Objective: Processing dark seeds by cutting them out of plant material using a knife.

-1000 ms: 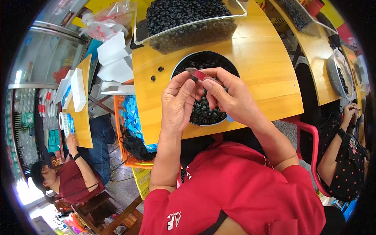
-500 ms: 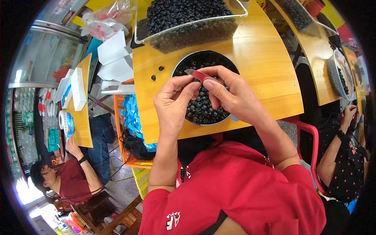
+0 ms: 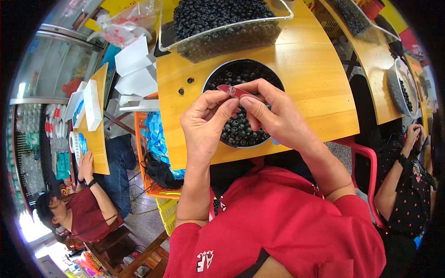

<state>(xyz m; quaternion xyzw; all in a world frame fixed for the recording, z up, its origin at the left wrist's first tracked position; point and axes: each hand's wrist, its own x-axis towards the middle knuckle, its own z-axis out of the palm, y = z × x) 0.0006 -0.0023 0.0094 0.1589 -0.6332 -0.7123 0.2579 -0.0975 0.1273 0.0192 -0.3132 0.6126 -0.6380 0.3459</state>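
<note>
A small, flat red blade-like tool is pinched between the thumb and curled fingers of my right hand. Its pointed end reaches left, over the index finger of my left hand. My left thumb and fingers are closed together close to the tool; anything between them is too small or hidden to name. Both hands are above a round bowl with a pale rim. Inside the bowl lie many small round black parts, some with a hole in the middle. My hands cover part of them.
A clear plastic bin heaped with similar black parts stands at the far side of the wooden table. Two loose parts lie left of the bowl. An orange crate is at the left. Co-workers sit left and right.
The red tool has turned slightly between my fingers, and its end shows red where it looked grey before. My left hand has shifted a little. The left co-worker's hands have come together.
</note>
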